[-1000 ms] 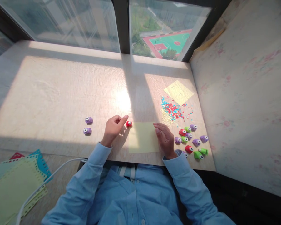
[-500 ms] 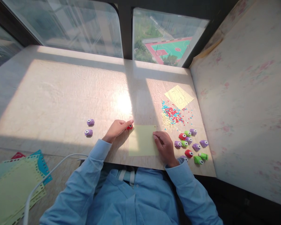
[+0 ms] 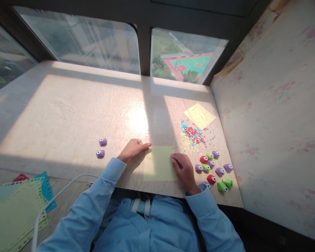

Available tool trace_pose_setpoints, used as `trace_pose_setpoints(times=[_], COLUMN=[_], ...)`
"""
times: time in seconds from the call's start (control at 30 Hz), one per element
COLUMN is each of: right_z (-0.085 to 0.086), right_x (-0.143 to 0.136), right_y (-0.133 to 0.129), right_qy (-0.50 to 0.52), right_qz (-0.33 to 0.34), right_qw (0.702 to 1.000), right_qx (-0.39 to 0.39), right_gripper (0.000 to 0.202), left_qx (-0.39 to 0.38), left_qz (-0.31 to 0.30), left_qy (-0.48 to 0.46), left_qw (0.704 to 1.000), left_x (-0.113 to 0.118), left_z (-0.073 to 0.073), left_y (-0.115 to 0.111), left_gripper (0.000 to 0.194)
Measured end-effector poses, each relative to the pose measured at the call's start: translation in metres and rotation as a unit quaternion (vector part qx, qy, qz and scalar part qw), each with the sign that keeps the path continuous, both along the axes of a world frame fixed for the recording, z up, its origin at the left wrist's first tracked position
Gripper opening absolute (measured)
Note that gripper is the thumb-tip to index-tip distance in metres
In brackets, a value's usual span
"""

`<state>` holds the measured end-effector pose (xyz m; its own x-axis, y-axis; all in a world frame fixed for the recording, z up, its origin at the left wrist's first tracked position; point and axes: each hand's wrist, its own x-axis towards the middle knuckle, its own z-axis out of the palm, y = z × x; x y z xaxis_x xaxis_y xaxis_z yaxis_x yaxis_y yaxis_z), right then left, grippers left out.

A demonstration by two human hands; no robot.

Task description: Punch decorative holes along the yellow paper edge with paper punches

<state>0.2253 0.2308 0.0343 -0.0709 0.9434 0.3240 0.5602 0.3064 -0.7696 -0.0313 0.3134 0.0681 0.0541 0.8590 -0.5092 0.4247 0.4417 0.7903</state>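
Observation:
A pale yellow sheet of paper (image 3: 160,164) lies flat at the table's front edge, with a small punched hole near its far right corner. My left hand (image 3: 133,150) is closed around a small red craft punch (image 3: 147,149) at the sheet's far left corner. The thumb lies across the top, so only a sliver of red shows. My right hand (image 3: 184,170) has its fingers curled together on the sheet's right edge, pinching it.
Several purple, green and red craft punches (image 3: 211,179) stand to the right. Behind them lie red, blue and yellow paper bits (image 3: 193,134) and a yellow sheet (image 3: 200,116). Two purple punches (image 3: 100,153) sit left. A white cable (image 3: 52,200) crosses punched coloured sheets (image 3: 13,213).
My left thumb now covers more of the red punch. The whole view has shifted slightly. My right hand stays at the paper's right edge.

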Motion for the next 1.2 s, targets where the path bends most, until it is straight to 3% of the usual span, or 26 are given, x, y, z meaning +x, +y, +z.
trace_pose_setpoints(times=[0.33,0.6,0.93,1.2], right_z=[0.002,-0.001,-0.004,-0.007], right_x=[0.0,0.0,0.0,0.001], right_y=[0.0,0.0,0.002,0.003], right_qy=[-0.007,0.0,-0.01,-0.013], right_qz=[0.002,-0.003,0.0,0.003], right_qw=[1.0,1.0,1.0,1.0], right_qx=[0.011,0.009,0.012,0.016], right_gripper=[0.017,0.017,0.02,0.02], left_qx=[-0.017,0.02,0.024,0.033], left_qz=[-0.036,-0.065,-0.039,-0.018], left_qy=[0.097,0.132,0.109,0.125], left_qw=[0.995,0.989,0.993,0.991], left_x=[0.006,0.008,0.014,0.015], left_z=[0.005,0.001,0.007,0.006], left_y=[0.015,0.018,0.016,0.017], left_gripper=[0.041,0.046,0.055,0.05])
